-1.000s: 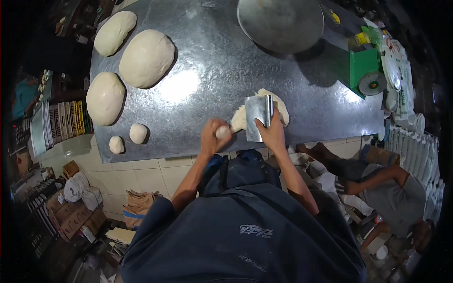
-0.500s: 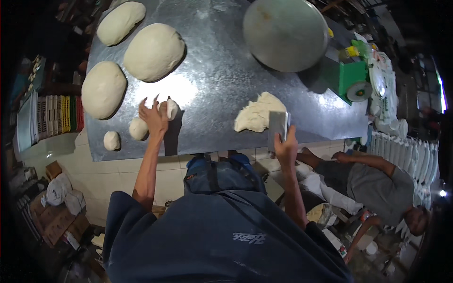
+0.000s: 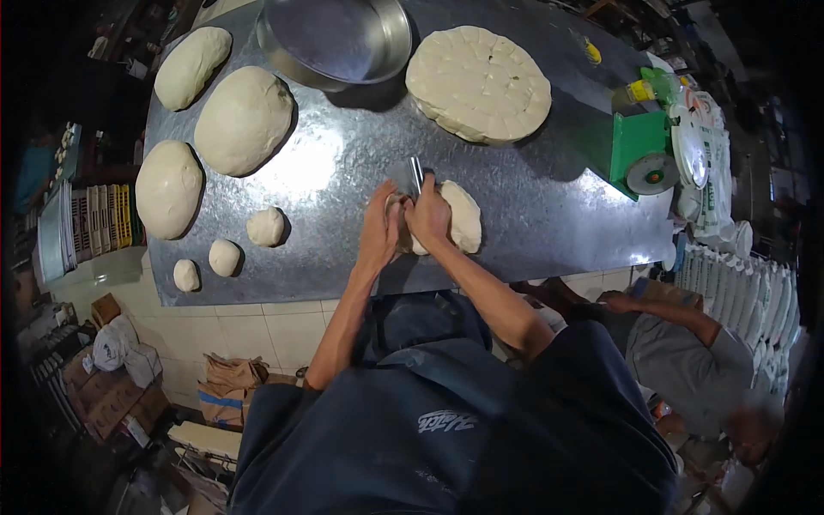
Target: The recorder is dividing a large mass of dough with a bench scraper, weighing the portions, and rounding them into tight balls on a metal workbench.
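My right hand (image 3: 429, 215) grips a metal dough scraper (image 3: 415, 176), its blade upright at the lump of soft dough (image 3: 463, 219) on the metal table. Close against it, my left hand (image 3: 378, 230) curls its fingers round a piece of dough on the lump's left side. The hands hide most of that piece and the blade's lower edge. Three small dough balls (image 3: 265, 226) lie to the left of my hands. Beyond them rest three large smooth dough mounds (image 3: 244, 120).
On the far side, a round metal pan (image 3: 335, 77) stands open side up beside a flat dough disc (image 3: 478, 84) scored into pieces. A green scale (image 3: 639, 150) occupies the right end of the table (image 3: 584, 227). A person in grey (image 3: 691, 360) is at the lower right.
My left hand has moved right from the small balls, leaving a third one there. Both hands now meet at the lump. The pan has shifted left and turned over, and the scored disc now shows.
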Available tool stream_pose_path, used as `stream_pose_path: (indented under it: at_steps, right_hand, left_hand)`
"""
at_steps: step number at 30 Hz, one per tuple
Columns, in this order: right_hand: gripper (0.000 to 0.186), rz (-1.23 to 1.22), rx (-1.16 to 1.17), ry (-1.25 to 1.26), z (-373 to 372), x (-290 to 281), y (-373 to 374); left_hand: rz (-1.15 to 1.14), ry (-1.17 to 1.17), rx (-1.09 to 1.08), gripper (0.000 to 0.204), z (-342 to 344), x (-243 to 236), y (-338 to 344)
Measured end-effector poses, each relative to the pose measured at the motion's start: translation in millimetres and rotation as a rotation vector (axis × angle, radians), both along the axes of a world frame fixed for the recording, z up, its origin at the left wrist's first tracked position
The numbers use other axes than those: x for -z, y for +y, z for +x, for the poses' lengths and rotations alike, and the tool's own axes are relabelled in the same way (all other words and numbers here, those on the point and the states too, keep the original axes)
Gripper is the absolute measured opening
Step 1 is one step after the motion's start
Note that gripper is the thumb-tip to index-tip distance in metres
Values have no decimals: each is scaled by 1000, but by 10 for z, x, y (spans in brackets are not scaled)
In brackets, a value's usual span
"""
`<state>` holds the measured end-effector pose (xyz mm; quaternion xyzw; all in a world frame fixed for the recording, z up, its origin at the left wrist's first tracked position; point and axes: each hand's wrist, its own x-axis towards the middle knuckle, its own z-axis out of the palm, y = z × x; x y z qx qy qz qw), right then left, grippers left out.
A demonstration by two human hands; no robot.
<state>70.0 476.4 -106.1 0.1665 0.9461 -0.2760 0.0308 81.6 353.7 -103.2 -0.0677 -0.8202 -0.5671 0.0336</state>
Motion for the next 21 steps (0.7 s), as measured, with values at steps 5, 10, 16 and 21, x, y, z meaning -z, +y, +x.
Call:
stream_pose_path:
  at_steps: [5, 10, 16, 21]
  right_hand:
    - [49, -285, 61, 57, 133, -119, 234]
    - [46, -114, -253, 54, 738, -217, 461]
    - [44, -256, 11, -85, 1104, -73, -81]
    - [55, -482, 307, -36, 1050, -107, -423]
  left_hand:
    - [-640, -169, 44, 24, 410, -222, -72]
    - [-221, -431, -35, 24, 1125, -172, -312]
    - [-174, -449, -135, 32, 1091, -73, -288]
    - [232, -661, -156, 33, 653, -22, -522]
